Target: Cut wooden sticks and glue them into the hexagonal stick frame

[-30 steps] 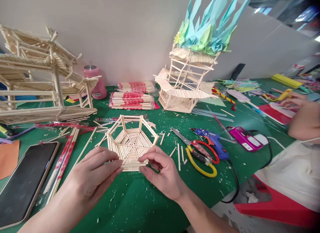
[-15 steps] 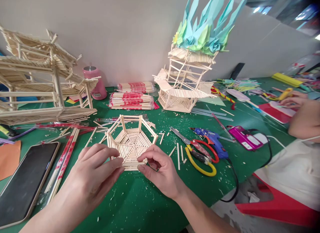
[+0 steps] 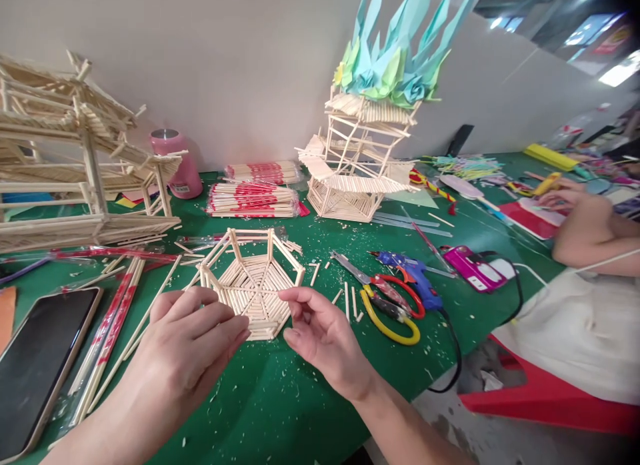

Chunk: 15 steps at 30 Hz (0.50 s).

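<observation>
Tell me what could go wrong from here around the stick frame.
Left hand at the near edge of the stick frame: a small push could shift a thin stick.

Scissors lie to the right, tip toward the frame: the right hand might catch it if it swings out.

The glue gun's cord runs over the table edge: a snag could drag the gun.

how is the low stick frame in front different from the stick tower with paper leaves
The stick frame is a single low tier, while the stick tower rises in several levels. The frame is bare and open at the top; the tower is crowned with blue and green paper leaves. The frame sits nearer the camera, the tower farther back. Both are built from thin pale sticks, with a many-sided base.
</observation>
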Each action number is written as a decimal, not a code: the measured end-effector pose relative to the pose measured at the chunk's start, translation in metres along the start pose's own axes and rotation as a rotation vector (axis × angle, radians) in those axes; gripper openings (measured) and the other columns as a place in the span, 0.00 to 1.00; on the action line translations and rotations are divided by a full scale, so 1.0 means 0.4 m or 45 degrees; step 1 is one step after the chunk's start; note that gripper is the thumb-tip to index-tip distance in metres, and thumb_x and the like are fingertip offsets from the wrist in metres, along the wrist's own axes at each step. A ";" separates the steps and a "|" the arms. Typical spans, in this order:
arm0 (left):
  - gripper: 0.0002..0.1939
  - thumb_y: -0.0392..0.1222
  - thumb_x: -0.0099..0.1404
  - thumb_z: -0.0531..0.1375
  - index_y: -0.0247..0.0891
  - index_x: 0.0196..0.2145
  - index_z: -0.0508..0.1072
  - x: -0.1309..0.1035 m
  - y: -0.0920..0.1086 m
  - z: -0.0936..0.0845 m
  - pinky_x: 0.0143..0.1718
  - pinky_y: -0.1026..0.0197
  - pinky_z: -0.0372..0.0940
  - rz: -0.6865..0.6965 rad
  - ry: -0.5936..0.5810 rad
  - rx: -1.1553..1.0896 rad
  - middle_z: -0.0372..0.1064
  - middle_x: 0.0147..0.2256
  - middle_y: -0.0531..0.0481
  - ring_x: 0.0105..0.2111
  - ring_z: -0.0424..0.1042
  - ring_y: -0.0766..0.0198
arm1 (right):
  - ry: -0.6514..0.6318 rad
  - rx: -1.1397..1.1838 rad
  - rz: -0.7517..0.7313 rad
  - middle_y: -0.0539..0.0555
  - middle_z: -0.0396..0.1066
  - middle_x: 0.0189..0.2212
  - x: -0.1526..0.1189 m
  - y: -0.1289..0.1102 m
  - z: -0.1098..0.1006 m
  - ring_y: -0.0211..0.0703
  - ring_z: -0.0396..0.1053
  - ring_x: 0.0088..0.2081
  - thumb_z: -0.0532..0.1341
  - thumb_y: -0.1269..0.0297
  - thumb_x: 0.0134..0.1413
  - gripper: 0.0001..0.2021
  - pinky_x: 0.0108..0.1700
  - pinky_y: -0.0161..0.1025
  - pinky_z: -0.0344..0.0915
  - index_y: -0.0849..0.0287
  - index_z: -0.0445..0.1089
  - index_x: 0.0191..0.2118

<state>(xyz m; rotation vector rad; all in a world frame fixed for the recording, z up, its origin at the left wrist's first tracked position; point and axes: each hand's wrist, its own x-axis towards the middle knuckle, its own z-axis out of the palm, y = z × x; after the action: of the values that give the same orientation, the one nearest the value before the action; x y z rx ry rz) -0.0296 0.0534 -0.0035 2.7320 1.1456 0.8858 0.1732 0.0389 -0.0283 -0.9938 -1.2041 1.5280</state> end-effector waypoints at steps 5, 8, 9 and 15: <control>0.07 0.34 0.64 0.54 0.43 0.37 0.69 -0.001 -0.002 0.002 0.34 0.52 0.56 0.009 -0.001 -0.025 0.73 0.29 0.51 0.33 0.65 0.57 | -0.018 0.070 0.018 0.48 0.53 0.30 -0.003 -0.007 -0.001 0.35 0.47 0.25 0.63 0.61 0.45 0.16 0.23 0.33 0.54 0.52 0.68 0.43; 0.07 0.34 0.64 0.54 0.43 0.37 0.69 -0.001 -0.003 0.002 0.34 0.53 0.55 0.020 -0.003 -0.006 0.72 0.29 0.52 0.33 0.65 0.57 | -0.023 0.035 -0.013 0.48 0.53 0.29 -0.005 -0.005 -0.002 0.35 0.48 0.25 0.63 0.61 0.46 0.14 0.24 0.33 0.54 0.52 0.68 0.42; 0.06 0.34 0.64 0.54 0.43 0.37 0.69 -0.001 -0.004 0.002 0.34 0.53 0.55 0.023 -0.005 -0.002 0.72 0.29 0.52 0.33 0.65 0.57 | -0.024 0.013 -0.023 0.48 0.54 0.30 -0.005 -0.004 -0.003 0.35 0.48 0.25 0.63 0.62 0.47 0.14 0.25 0.33 0.53 0.52 0.68 0.43; 0.06 0.34 0.64 0.54 0.42 0.35 0.69 0.001 0.005 -0.001 0.34 0.53 0.54 -0.009 -0.021 -0.016 0.72 0.29 0.52 0.34 0.64 0.57 | 0.016 -0.305 -0.132 0.48 0.57 0.31 0.005 -0.004 0.004 0.34 0.51 0.25 0.63 0.64 0.47 0.12 0.26 0.35 0.53 0.55 0.69 0.41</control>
<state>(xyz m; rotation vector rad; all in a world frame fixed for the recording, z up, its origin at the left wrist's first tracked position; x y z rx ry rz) -0.0284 0.0522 -0.0025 2.7186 1.1422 0.8653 0.1715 0.0405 -0.0263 -1.0762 -1.4311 1.3162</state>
